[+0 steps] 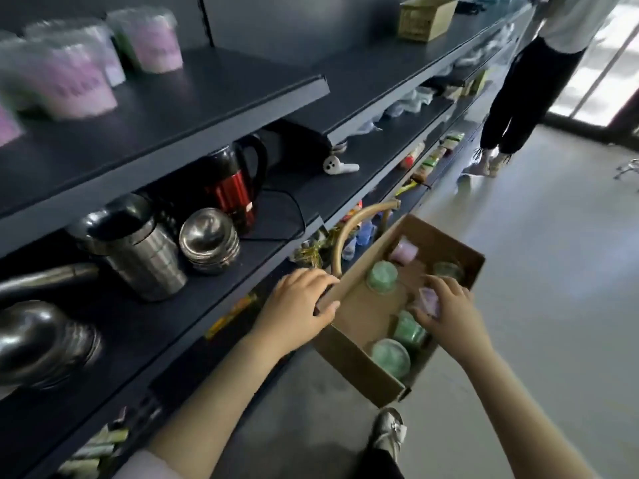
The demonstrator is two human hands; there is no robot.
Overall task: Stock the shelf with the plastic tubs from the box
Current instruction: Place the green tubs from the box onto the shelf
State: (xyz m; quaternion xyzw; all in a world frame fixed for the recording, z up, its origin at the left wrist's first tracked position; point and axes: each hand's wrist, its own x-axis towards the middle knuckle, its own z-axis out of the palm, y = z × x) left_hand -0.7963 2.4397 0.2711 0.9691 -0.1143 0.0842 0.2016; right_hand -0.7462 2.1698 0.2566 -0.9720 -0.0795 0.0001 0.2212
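Note:
An open cardboard box (359,361) sits low beside the shelving, holding several green and pink plastic tubs. My left hand (297,307) grips the box's left rim. Inside the box, my right hand (449,314) curls its fingers round a pink tub (428,300). Green tubs lie at the box's near end (390,357), beside my right hand (408,328) and in the middle (382,276); another pink tub (404,250) lies at the far end. Several wrapped pink tubs (79,81) stand on the dark top shelf (207,98) at the left.
The shelf below holds steel cups (145,261), stacked steel bowls (209,240) and a red-and-black kettle (235,188). A curved wooden handle (349,233) rises behind the box. Another person's legs (511,108) stand down the aisle. My shoe (389,430) is on the grey floor.

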